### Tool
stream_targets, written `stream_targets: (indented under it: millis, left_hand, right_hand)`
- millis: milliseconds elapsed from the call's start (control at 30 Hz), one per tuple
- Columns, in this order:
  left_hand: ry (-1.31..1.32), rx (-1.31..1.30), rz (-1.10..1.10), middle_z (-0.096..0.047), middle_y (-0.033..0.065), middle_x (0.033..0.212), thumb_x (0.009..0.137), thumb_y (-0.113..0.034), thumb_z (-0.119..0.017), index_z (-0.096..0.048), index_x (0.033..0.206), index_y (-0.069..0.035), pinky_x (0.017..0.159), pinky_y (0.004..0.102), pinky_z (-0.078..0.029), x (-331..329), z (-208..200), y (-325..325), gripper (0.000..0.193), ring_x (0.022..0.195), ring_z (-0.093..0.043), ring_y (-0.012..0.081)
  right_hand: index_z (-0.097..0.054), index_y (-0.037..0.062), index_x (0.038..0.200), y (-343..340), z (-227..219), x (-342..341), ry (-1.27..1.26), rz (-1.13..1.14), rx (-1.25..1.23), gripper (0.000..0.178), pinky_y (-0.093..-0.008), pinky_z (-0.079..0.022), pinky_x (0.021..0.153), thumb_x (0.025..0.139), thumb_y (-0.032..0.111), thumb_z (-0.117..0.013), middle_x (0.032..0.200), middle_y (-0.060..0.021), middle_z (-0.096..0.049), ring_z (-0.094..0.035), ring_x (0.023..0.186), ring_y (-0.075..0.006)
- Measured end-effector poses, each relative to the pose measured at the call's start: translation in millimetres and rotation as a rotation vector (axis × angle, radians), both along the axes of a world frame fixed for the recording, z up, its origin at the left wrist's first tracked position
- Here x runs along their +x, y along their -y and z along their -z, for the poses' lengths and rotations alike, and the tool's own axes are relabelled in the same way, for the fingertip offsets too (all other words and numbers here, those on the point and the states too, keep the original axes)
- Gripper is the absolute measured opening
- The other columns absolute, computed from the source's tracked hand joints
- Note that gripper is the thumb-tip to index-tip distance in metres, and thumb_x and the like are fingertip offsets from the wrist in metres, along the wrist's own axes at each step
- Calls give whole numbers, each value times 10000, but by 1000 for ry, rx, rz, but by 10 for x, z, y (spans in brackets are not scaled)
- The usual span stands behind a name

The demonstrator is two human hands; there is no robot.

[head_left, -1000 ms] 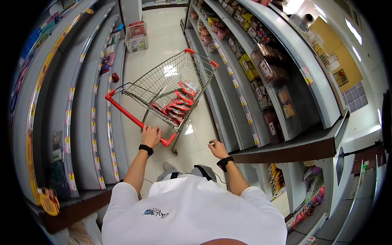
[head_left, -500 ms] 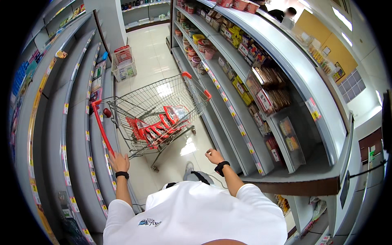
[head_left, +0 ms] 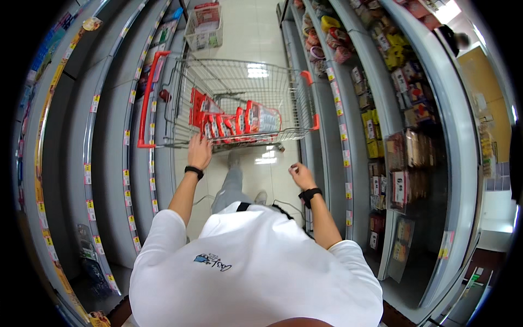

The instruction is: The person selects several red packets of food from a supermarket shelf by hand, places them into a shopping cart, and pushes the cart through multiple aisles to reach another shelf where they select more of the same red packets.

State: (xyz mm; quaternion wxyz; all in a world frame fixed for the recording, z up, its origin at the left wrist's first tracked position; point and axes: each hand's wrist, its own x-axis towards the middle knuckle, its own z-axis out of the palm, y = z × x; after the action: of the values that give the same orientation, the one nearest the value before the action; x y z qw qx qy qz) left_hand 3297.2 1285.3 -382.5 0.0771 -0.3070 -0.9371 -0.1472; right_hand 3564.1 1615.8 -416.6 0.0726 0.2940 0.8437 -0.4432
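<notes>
Ahead of me, a wire shopping cart with red trim stands crosswise in the aisle. Several red packages lie in it, along with a larger red-edged clear pack. My left hand is at the cart's near side, close to the handle end, fingers stretched out against the wire. The red handle is left of that hand, apart from it. Over the floor to the right of the cart's near side, my right hand hangs with curled fingers, and no object shows in it. Both wrists wear black bands.
Grey shelves with price tags line the left side. Shelves on the right hold tubs and hanging packs. A pale basket with red items stands on the floor beyond the cart. A person is at the far right.
My left hand has left the red handle and is now at the cart's near side. The cart sits more squarely across my view. My right hand stays curled.
</notes>
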Motion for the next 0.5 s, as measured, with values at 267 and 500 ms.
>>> stream_targets:
  millis: [267, 500]
  left_hand:
    - [128, -159, 34, -633, 175, 954, 898, -287, -561, -634, 951, -25, 871, 466, -431, -1151, 500, -637, 277, 968, -577, 345]
    - [360, -281, -6, -698, 141, 904, 884, -419, -534, -688, 817, -69, 595, 448, -541, -1592, 417, -825, 388, 831, -667, 321]
  right_hand:
    - [-667, 4, 983, -275, -360, -1610, -105, -44, 4, 323, -419, -528, 724, 876, 307, -637, 846, -206, -690, -678, 791, -359]
    - [-682, 20, 927, -198, -306, -2934, 21, -201, 23, 337, -432, -514, 703, 843, 345, -656, 778, -194, -675, -668, 784, -367]
